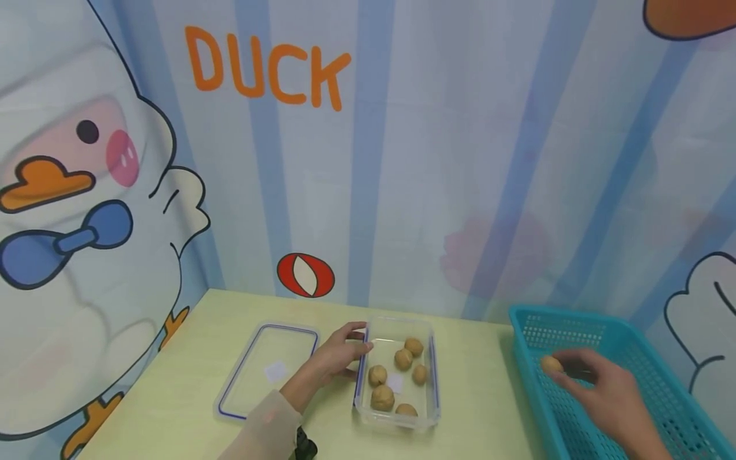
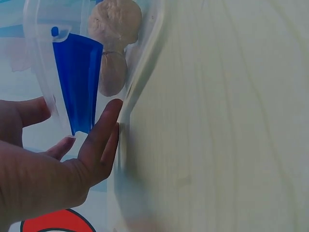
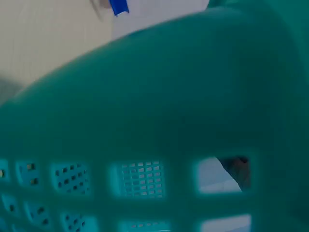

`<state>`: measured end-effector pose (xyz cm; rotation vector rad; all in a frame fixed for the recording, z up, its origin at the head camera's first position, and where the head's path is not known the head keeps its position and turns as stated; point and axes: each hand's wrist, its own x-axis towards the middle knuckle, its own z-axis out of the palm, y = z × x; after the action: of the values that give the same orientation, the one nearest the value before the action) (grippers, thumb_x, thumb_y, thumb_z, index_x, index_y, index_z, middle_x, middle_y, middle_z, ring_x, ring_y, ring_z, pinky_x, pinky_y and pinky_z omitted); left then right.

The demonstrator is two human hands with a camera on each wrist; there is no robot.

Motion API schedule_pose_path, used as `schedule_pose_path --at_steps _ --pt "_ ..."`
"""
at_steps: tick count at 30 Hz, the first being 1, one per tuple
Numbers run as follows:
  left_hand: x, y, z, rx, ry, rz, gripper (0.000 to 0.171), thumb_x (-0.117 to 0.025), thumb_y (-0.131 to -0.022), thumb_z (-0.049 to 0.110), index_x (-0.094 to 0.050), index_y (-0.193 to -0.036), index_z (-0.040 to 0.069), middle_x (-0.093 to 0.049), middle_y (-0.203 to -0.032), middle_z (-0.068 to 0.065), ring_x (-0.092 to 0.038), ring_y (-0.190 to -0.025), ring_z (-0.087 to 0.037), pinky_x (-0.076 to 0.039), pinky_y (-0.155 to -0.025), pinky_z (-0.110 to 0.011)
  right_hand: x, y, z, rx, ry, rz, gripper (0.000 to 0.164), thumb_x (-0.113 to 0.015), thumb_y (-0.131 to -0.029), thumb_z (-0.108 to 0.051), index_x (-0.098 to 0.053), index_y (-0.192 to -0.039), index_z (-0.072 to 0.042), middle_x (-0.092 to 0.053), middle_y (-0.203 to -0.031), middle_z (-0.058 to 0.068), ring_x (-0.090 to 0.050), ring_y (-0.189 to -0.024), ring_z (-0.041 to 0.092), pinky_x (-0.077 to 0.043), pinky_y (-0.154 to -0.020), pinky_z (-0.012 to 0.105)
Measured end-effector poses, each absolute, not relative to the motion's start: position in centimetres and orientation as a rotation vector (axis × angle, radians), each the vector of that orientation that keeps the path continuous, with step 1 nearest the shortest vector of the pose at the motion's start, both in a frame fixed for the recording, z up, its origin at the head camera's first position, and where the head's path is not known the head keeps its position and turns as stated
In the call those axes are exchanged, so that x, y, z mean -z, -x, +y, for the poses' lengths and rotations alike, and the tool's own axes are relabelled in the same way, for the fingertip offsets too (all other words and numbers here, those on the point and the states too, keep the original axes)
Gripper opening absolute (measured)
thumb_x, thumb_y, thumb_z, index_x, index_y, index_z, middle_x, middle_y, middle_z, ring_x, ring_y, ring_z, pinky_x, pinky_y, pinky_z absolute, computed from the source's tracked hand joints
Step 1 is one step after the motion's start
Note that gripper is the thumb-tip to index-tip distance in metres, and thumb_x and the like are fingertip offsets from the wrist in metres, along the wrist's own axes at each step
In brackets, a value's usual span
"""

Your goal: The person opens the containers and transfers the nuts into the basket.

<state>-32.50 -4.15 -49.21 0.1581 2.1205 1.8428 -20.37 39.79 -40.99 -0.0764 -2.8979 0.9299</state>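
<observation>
While the left hand (image 1: 339, 354) rests with straight, relaxed fingers against the left wall of a clear plastic container (image 1: 397, 418), the right hand (image 1: 604, 390) is over at the right end of the bench (image 1: 477, 396), inside a teal basket (image 1: 667, 396), pinching a single walnut (image 1: 551, 365) between thumb and fingertips. That walnut sits just above the basket's near-left part, close to its left wall. The container stands near the middle of the bench, toward its front edge, and six more walnuts (image 1: 382, 397) lie loose on its floor. Its blue side clasp (image 2: 77, 82) shows clearly in the left wrist view, right by the fingers (image 2: 101, 135), with two walnuts pressed against the wall behind it. To the left of the container, flat on the bench, lies the clear lid (image 1: 270, 370) with its blue rim, just beside the left hand's wrist. From the right wrist, only the blurred teal lattice of the basket is visible, filling nearly everything.
</observation>
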Motion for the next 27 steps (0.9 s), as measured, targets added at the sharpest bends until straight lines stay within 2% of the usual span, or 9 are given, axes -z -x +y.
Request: schedule_pose_path --at_steps 9,16,22,27 --pt "49.3 32.5 -4.2 -1.845 -0.154 2.119 0.062 -0.068 -0.105 0.020 -0.041 -0.160 0.008 -0.043 -0.157 -0.024 -0.058 -0.129 -0.042 -0.061 -0.084 -0.057 41.7 20.7 40.6 -0.894 0.088 -2.987 0.066 -0.068 -0.099 -0.059 -0.064 -0.138 -0.006 -0.070 -0.126 0.017 -0.068 -0.113 0.040 -0.057 -0.088 0.055" --pt "49.5 32.6 -4.2 -1.849 -0.167 2.115 0.062 -0.068 -0.105 0.020 -0.041 -0.160 0.009 -0.044 -0.157 -0.024 -0.059 -0.128 -0.042 -0.062 -0.084 -0.055 42.1 20.8 41.0 -0.907 0.097 -2.992 0.078 -0.064 -0.098 -0.066 -0.059 -0.143 -0.002 -0.067 -0.132 0.023 -0.064 -0.119 0.047 -0.056 -0.093 0.059" --pt "49.5 32.6 -4.2 -1.841 -0.162 2.125 0.063 -0.068 -0.104 0.021 -0.041 -0.160 0.009 -0.045 -0.156 -0.023 -0.059 -0.127 -0.040 -0.062 -0.083 -0.054 41.6 20.5 40.1 -0.879 0.016 -2.920 0.062 -0.071 -0.101 -0.047 -0.062 -0.139 0.001 -0.067 -0.130 0.026 -0.065 -0.117 0.046 -0.059 -0.090 0.052" --pt "49.6 32.7 -4.2 -1.851 -0.162 2.111 0.063 -0.068 -0.105 0.020 -0.042 -0.160 0.009 -0.044 -0.157 -0.023 -0.058 -0.129 -0.042 -0.062 -0.083 -0.054 40.4 19.8 35.9 -0.842 -0.216 -2.732 0.040 -0.079 -0.098 -0.031 -0.071 -0.129 -0.008 -0.072 -0.121 0.009 -0.069 -0.110 0.033 -0.061 -0.089 0.042"
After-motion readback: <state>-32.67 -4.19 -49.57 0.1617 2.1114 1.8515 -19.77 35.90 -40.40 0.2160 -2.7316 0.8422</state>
